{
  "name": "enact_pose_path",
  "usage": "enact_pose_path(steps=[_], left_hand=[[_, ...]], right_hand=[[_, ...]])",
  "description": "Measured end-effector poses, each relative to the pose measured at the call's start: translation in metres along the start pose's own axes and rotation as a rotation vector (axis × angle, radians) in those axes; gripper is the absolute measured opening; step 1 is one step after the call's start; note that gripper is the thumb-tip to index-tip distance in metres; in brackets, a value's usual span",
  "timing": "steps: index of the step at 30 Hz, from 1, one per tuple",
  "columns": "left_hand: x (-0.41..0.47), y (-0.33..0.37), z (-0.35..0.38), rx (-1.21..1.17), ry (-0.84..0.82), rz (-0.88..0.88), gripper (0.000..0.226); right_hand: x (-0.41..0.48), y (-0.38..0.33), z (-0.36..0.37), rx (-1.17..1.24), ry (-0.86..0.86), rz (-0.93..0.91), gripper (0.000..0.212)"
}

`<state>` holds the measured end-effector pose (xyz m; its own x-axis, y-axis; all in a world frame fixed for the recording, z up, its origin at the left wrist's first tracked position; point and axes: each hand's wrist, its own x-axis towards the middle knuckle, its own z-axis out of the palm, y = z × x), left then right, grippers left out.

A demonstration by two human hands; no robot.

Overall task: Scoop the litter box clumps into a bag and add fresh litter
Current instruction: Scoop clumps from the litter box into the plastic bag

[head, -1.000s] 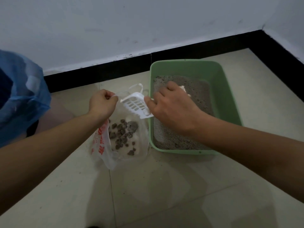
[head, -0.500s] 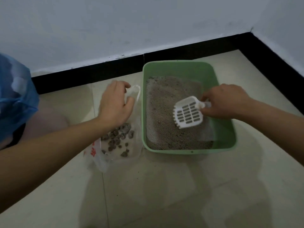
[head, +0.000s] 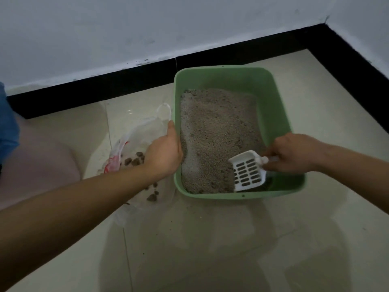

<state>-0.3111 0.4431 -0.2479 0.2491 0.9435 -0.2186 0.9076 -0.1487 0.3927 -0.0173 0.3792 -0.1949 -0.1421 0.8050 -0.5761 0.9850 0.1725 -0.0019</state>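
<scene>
Left of centre, a clear plastic bag (head: 134, 140) lies on the floor tiles (head: 210, 239) with dark clumps (head: 134, 160) inside. Just right of it, the left hand (head: 163, 154) clasps the left rim of the green litter box (head: 273, 106), thumb along the edge. At the box's lower right corner, the right hand (head: 294, 153) pinches the handle of the white scoop (head: 247, 172), its blade dipped in the litter (head: 216, 133).

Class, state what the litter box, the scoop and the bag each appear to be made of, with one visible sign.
Litter box: likely moulded plastic, matt green, rounded rim. Scoop: rigid white plastic, it seems, with clean slots. Bag: thin clear plastic film, crinkled, clumps showing through.
</scene>
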Motion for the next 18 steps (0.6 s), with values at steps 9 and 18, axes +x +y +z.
enact_pose_path(steps=[9,18], left_hand=[[0.005,-0.002,0.008,-0.019,0.065,-0.004,0.056],[0.005,-0.006,0.006,-0.088,0.062,0.0,0.054]], right_hand=[[0.026,-0.074,0.059,0.451,0.229,-0.008,0.041],[0.027,-0.071,0.06,0.793,0.367,0.017,0.024]])
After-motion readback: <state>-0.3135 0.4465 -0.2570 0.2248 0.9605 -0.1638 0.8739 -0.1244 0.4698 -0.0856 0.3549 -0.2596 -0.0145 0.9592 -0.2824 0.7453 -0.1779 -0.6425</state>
